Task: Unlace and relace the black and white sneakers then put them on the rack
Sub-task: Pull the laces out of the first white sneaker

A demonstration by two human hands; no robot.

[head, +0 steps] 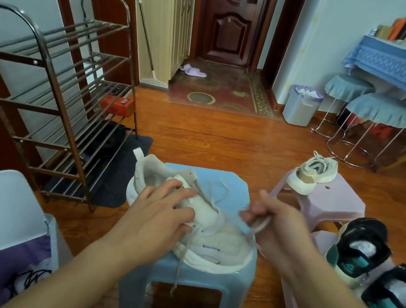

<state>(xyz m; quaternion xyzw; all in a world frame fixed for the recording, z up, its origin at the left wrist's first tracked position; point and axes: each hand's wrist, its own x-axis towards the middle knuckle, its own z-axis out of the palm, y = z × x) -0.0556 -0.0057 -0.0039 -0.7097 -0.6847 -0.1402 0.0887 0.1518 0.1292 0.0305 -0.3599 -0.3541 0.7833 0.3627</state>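
From the head view, a white sneaker (pixel 200 224) lies on its side on a light blue plastic stool (pixel 184 286) at the lower centre of the frame. The left hand (pixel 158 214) presses flat on the shoe's upper, fingers spread over the tongue and eyelets; its grip is loose, resting rather than clasped round anything. The right hand (pixel 276 226) sits just right of the shoe with its grip pinched on a loop of the pale lace (pixel 260 225), which runs back into the eyelets. Another end of the lace hangs down over the front of the stool.

At right, a second white sneaker (pixel 312 175) rests on a pink stool (pixel 336 204). Two black and teal shoes (pixel 376 271) stand at the lower right on another pink stool. A metal shoe rack (pixel 51 100) occupies the left of the frame, a red box (pixel 116 105) on one shelf.
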